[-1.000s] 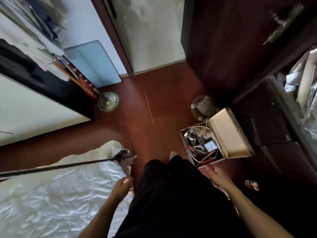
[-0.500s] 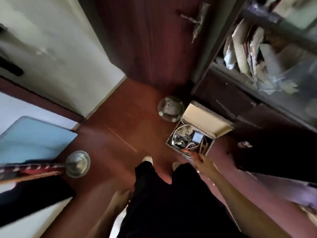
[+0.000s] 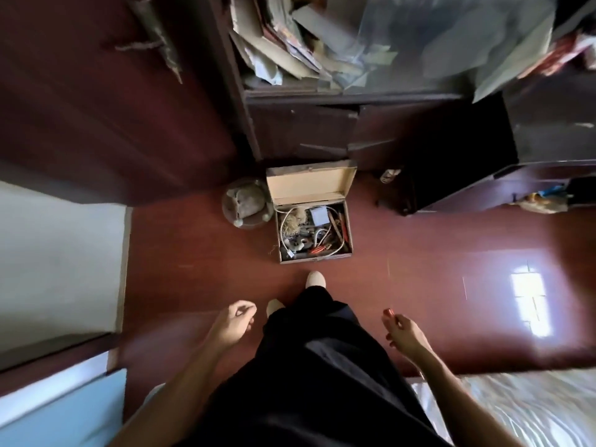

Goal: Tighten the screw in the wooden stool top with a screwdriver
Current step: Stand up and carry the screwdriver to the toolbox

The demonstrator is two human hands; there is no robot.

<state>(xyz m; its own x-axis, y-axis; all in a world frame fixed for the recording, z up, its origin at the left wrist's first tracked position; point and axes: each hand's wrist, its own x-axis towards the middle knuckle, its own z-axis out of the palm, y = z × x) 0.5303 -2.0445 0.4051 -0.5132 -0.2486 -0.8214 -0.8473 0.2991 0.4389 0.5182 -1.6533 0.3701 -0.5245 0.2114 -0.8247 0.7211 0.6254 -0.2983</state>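
1. On the far left are a pale wall panel (image 3: 58, 259) and a light blue board (image 3: 61, 411). No wooden stool top and no screw show anywhere in the head view, so tightening has clearly not begun.
2. The left hand (image 3: 233, 322) hangs beside the black trousers (image 3: 309, 366). Its fingers are loosely curled and it holds nothing.
3. Further back on the red-brown floor (image 3: 193, 253) sits a round grey pad (image 3: 245, 204) with something soft on it.
4. Just beside the pad is an open toolbox (image 3: 314, 259) with its lid tipped back against the dark cabinet (image 3: 306, 130). Wire, metal parts and red-handled tools (image 3: 317, 250) lie jumbled inside. The task seems to be at the tool-fetching stage, and I cannot pick out a screwdriver for certain.
5. The right hand (image 3: 404, 333) is held low, near the box but apart from it, with its fingers curled. Small red spots show at the fingertips, and a faint thin line runs up from them. I cannot tell whether that is a slim tool in a pinch or only nail colour and a floor mark.
6. Still to do, as I judge it: have the screwdriver in hand, reach the stool, seat the tip and turn.
7. At the lower right lies a white quilted cover (image 3: 516, 411).
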